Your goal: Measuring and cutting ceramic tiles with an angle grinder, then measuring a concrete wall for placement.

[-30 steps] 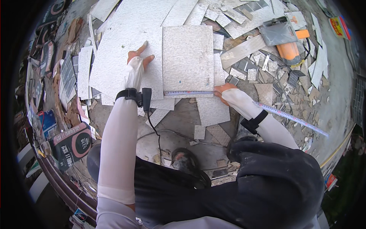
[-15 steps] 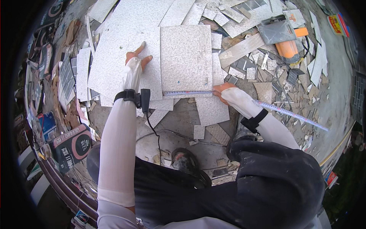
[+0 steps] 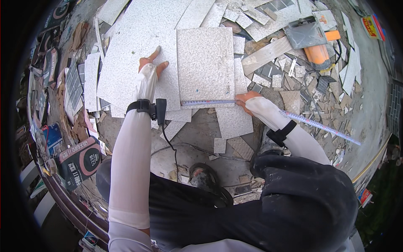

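Note:
A rectangular speckled tile [image 3: 205,63] lies against the right side of a larger white speckled tile [image 3: 119,71]. My left hand [image 3: 152,63] rests on the larger tile with its fingers spread, holding nothing. Along the near edge of the rectangular tile runs a measuring tape [image 3: 208,102]. At that tile's near right corner my right hand [image 3: 247,102] pinches the tape. Beyond my right wrist the rest of the tape sticks out to the right, over the floor. My palm hides part of the tape.
An orange power cutter [image 3: 316,56] with a grey guard lies at the far right, its cable trailing near tile scraps [image 3: 289,101]. Dark printed bags [image 3: 77,164] lie at the left. A cable [image 3: 197,147] crosses the floor before my shoes [image 3: 204,175].
Hardly anything differs. The whole scene sits very slightly farther right in the picture; both hands, the tape and the tiles keep their places relative to each other.

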The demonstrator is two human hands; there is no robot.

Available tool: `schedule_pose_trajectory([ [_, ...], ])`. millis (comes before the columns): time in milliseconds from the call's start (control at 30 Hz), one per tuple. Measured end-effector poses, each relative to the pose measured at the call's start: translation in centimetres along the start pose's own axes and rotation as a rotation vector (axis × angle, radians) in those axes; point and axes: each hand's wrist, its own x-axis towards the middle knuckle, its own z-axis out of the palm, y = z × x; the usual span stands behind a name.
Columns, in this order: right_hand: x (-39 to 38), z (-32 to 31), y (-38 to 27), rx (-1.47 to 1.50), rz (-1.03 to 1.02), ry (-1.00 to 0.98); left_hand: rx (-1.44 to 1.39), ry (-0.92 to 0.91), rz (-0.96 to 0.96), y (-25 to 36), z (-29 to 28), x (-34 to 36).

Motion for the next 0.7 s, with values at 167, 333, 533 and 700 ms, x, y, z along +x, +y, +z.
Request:
schedule_pose_trajectory([
  [167, 4.8, -0.4, -2.5, 0.007, 0.101, -0.022, 0.001, -0.019, -0.031, 0.7, -0.3, -0.1],
  [333, 4.9, 0.3, -2.5, -0.018, 0.118, -0.022, 0.060, -0.016, -0.069, 1.5, -0.5, -0.7],
  [533, 4.0, 0.7, -1.7, -0.050, 0.133, -0.019, 0.076, -0.002, -0.084, 2.2, -0.8, -1.4],
  [700, 3.5, 1.4, -1.4, -0.075, 0.140, -0.017, 0.087, 0.009, -0.056, 1.9, -0.8, -1.4],
])
